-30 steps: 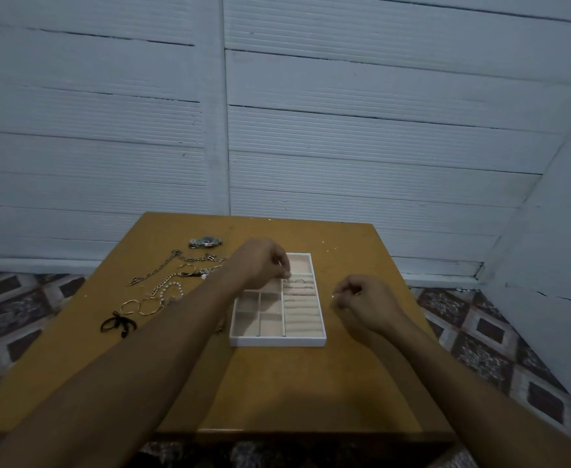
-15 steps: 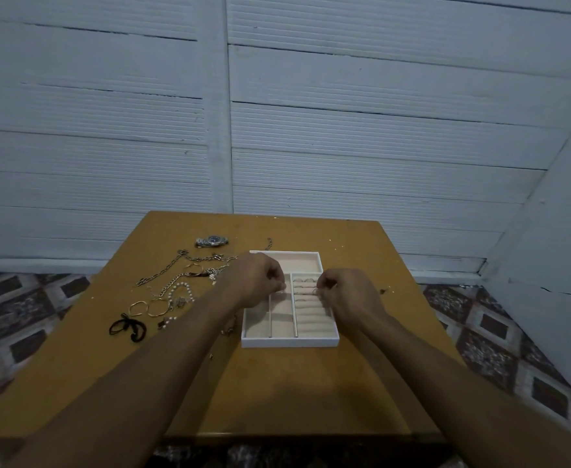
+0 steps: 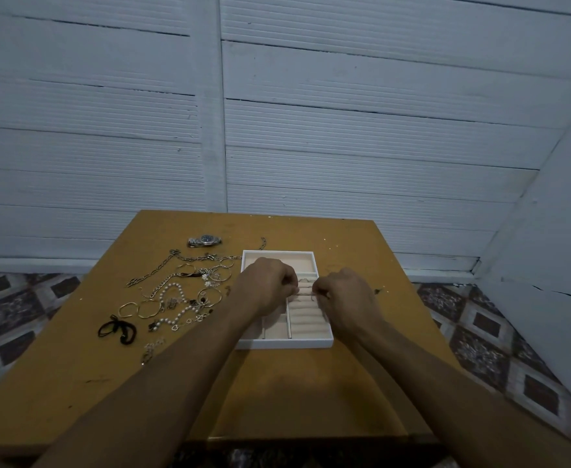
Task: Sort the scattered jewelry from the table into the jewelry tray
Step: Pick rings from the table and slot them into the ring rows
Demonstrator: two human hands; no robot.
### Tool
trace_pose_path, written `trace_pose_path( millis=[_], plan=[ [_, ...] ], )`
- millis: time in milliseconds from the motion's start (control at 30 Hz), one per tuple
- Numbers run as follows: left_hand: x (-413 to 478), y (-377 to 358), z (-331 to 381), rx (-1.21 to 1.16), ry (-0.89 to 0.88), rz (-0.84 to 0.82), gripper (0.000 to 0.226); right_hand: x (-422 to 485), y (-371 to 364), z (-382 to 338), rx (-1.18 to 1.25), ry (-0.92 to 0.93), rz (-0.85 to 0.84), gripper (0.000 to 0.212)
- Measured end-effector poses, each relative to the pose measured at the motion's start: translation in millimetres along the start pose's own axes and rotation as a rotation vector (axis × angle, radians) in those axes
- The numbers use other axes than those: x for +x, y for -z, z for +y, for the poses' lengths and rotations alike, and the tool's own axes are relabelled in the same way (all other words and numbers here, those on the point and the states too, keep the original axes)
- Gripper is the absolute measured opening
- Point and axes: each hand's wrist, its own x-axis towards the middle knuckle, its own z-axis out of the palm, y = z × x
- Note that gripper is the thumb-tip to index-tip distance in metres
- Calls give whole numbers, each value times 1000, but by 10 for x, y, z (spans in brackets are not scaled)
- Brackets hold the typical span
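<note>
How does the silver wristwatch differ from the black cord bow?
The silver metal wristwatch is shiny and compact; the black cord bow is dull, with loose loops. The wristwatch lies far from the person, the bow nearer. Both rest on the brown table, outside the white jewelry tray.

Wooden table [image 3: 311, 393] — jewelry tray [image 3: 284, 343] at its middle, loose jewelry [image 3: 176, 295] toward the left edge, a watch [image 3: 205, 240] nearer the far edge.

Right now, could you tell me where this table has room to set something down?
Bare: the brown wooden table right of the white compartmented tray, and its far strip behind the tray. Crowded: left of the tray, tangled chains and pearls.
</note>
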Motion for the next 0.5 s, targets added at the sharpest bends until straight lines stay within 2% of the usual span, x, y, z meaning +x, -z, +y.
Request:
trace_pose_path(
  millis=[500],
  plan=[
    [-3,5,-52,23,-3,8,12,-92,-96,93,-27,16,-55,28]
  ],
)
